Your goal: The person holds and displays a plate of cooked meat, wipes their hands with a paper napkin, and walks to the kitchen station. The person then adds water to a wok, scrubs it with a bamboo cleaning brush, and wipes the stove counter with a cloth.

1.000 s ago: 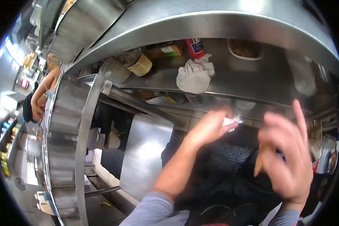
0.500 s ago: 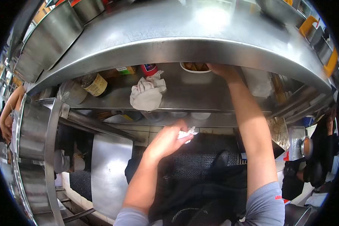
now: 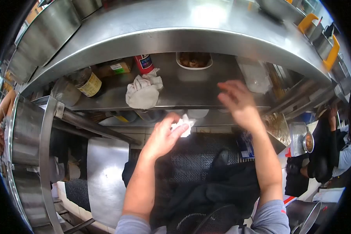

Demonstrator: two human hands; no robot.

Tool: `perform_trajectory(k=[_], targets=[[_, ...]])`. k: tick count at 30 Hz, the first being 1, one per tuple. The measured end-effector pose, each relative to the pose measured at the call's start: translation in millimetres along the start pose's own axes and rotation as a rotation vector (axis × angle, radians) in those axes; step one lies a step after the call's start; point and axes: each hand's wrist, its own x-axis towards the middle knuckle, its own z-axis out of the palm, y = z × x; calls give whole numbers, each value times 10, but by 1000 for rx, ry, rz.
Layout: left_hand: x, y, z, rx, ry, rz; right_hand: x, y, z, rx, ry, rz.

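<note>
A crumpled white tissue (image 3: 186,124) is pinched between the thumb and fingers of my left hand (image 3: 159,137), low in front of the shelf. My right hand (image 3: 241,104) holds nothing; its fingers are apart and slightly blurred near the front edge of the steel shelf (image 3: 199,91). On that shelf, behind and to the left of my right hand, sits a white dish (image 3: 195,68) with brown food in it. A bunched white cloth (image 3: 142,93) lies left of the dish, close to a red bottle (image 3: 145,64).
A yellow-labelled jar (image 3: 89,82) and a carton (image 3: 119,68) stand on the shelf's left. A plastic bag (image 3: 255,76) lies at its right. Above is a steel counter (image 3: 163,41) with pots. Another person (image 3: 321,152) is at the far right; an arm shows far left.
My right hand has drawn back from beside the dish toward the shelf's front, and its fingers now show apart. My left hand, still holding the tissue, has shifted slightly left. The view has tilted a little.
</note>
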Motion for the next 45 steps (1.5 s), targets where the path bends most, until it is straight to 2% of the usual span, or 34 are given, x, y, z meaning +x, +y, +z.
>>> perform_trajectory(k=[2, 5, 8, 12, 14, 17, 20, 22, 24, 26, 30, 32, 36, 39, 40, 42, 45], targets=[[17, 148, -34, -128, -29, -174, -246, 51, 131, 56, 17, -25], [27, 105, 23, -270, -2, -161, -471, 16, 210, 83, -93, -11], [36, 15, 134, -269, 18, -157, -618, -11, 401, 275, -131, 21], [31, 4, 319, -421, -39, -113, -680, 39, 693, 714, -125, 183], [17, 54, 324, -422, -77, -135, -659, 72, 687, 708, -117, 198], [39, 27, 341, -682, -97, -156, -625, 134, 621, 726, -93, 227], [37, 110, 351, -610, -66, -173, -594, 153, 579, 757, -108, 264], [19, 79, 407, -644, -52, -135, -635, 173, 627, 950, -147, 339], [20, 70, 450, -680, -34, -98, -638, 103, 576, 936, -171, 307], [29, 75, 463, -706, -7, -153, -628, 59, 563, 921, -200, 270], [3, 12, 451, -761, -8, -139, -638, 18, 510, 903, -129, 269], [-11, -140, 457, -885, -62, -159, -639, 18, 456, 907, -117, 271], [-102, 191, 378, -1003, -79, -126, -655, -173, 338, 887, -56, 198], [-218, 520, 232, -800, -67, 124, -736, -538, 147, 826, 66, 71], [-273, 744, 184, -812, 1, 222, -784, -613, 98, 773, 103, -49], [-367, 973, -24, -657, -18, 380, -855, -866, -90, 707, 90, -177], [-509, 1259, -119, -824, -18, 416, -965, -1270, -388, 738, -39, -177]])
